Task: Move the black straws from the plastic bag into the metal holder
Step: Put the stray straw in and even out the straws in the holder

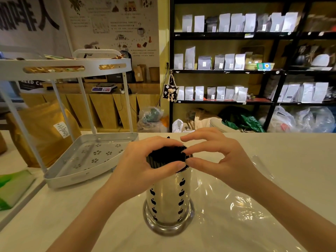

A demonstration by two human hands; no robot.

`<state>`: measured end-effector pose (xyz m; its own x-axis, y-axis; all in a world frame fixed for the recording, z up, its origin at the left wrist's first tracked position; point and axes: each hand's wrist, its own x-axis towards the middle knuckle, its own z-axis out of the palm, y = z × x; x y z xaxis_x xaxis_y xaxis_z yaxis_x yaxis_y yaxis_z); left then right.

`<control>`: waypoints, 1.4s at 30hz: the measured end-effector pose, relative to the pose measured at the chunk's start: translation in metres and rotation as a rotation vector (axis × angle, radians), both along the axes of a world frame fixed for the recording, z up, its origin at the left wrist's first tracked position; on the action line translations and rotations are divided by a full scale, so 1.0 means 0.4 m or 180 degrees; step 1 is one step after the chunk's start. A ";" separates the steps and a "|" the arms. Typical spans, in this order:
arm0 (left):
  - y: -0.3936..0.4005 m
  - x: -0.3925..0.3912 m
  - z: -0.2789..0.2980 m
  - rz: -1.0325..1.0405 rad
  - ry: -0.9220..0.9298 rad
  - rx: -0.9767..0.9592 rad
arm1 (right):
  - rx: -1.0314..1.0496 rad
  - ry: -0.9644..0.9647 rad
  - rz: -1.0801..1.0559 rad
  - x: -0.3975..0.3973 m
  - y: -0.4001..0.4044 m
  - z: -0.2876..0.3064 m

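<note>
A shiny metal holder [168,195] with dark cut-out holes stands upright on the white table in front of me. A bundle of black straws [166,155] sticks out of its top. My left hand [145,164] wraps around the straw bundle just above the rim, thumb in front and fingers behind. My right hand [218,157] is at the right side of the bundle, thumb and a fingertip touching the straw tops, the other fingers spread. The clear plastic bag [241,202] lies flat and crumpled on the table to the right of the holder.
A white corner rack [87,157] with a perforated tray stands on the table at the left, close to my left forearm. A green packet [12,188] lies at the far left edge. Black shelves with pouches [227,62] fill the background.
</note>
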<state>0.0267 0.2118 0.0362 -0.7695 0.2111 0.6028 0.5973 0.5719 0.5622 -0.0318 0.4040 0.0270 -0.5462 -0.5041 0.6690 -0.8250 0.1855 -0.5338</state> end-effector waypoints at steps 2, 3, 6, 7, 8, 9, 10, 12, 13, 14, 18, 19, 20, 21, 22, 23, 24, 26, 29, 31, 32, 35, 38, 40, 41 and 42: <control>0.000 -0.001 -0.001 0.0012 0.0018 0.0011 | -0.0027 0.0143 -0.0021 0.001 -0.002 0.000; 0.000 -0.001 -0.001 0.0006 0.0014 0.0026 | -0.0045 0.0202 -0.0031 0.002 -0.003 0.000; 0.002 -0.001 0.000 -0.0029 0.0000 0.0050 | -0.0091 0.0152 -0.0004 0.005 -0.002 0.000; 0.002 0.000 0.000 -0.0034 -0.0007 0.0040 | -0.0071 0.0133 -0.0003 0.006 -0.001 0.001; 0.003 -0.001 0.000 -0.0036 -0.0017 0.0037 | -0.0032 0.0140 -0.0002 0.007 -0.001 0.001; 0.003 -0.002 -0.001 -0.0039 -0.0036 0.0040 | 0.0024 0.0165 0.0000 0.009 0.000 0.002; 0.003 -0.003 -0.002 -0.0045 -0.0061 0.0043 | 0.0092 0.0191 0.0001 0.010 0.000 0.004; 0.004 -0.004 -0.002 -0.0049 -0.0074 0.0036 | 0.0229 0.0191 0.0023 0.011 -0.002 0.008; 0.003 -0.005 -0.003 -0.0060 -0.0072 0.0026 | 0.0286 0.0153 0.0062 0.011 -0.003 0.010; 0.003 -0.005 -0.002 -0.0074 -0.0074 0.0015 | 0.0327 0.0108 0.0112 0.011 -0.004 0.011; -0.002 -0.004 0.000 -0.0106 -0.0123 -0.0029 | 0.0352 0.0092 0.0192 0.011 -0.005 0.013; -0.002 -0.003 0.001 -0.0112 -0.0146 -0.0042 | 0.0344 0.0048 0.0205 0.012 -0.004 0.015; -0.002 -0.003 0.003 -0.0124 -0.0164 -0.0055 | 0.0339 0.0009 0.0221 0.013 -0.003 0.017; -0.001 -0.003 0.005 -0.0140 -0.0173 -0.0071 | 0.0334 -0.0011 0.0241 0.013 -0.002 0.021; -0.001 -0.002 0.006 -0.0154 -0.0174 -0.0087 | 0.0331 -0.0012 0.0261 0.012 -0.002 0.024; 0.000 -0.003 0.006 -0.0153 -0.0172 -0.0103 | 0.0336 -0.0007 0.0279 0.011 -0.002 0.027; 0.001 -0.003 0.006 -0.0135 -0.0174 -0.0112 | 0.0349 0.0010 0.0287 0.010 -0.003 0.030; 0.001 -0.004 0.007 -0.0106 -0.0185 -0.0097 | 0.0401 0.0051 0.0282 0.009 -0.006 0.034; 0.003 -0.003 0.008 -0.0194 -0.0150 -0.0030 | 0.0435 0.0130 0.0287 0.009 -0.013 0.048; 0.004 -0.003 0.010 -0.0218 -0.0125 0.0073 | 0.0418 0.0279 0.0297 0.009 -0.018 0.070; 0.003 -0.003 0.011 -0.0204 -0.0109 0.0143 | 0.0400 0.0358 0.0281 0.008 -0.022 0.085; 0.002 -0.007 0.018 -0.0205 -0.0043 0.0566 | 0.0272 0.0441 0.0257 0.002 -0.034 0.137; 0.001 -0.015 0.035 -0.0180 -0.0027 0.0949 | -0.0271 0.0046 0.0373 -0.010 -0.037 0.209; 0.002 -0.019 0.050 -0.0153 -0.0040 0.0900 | -0.0805 -0.0040 0.0392 -0.017 -0.030 0.268; 0.004 -0.021 0.057 -0.0157 -0.0059 0.0858 | -0.1034 -0.0002 0.0366 -0.019 -0.026 0.297; 0.007 -0.023 0.062 -0.0177 -0.0064 0.0840 | -0.1262 0.0013 0.0352 -0.021 -0.024 0.323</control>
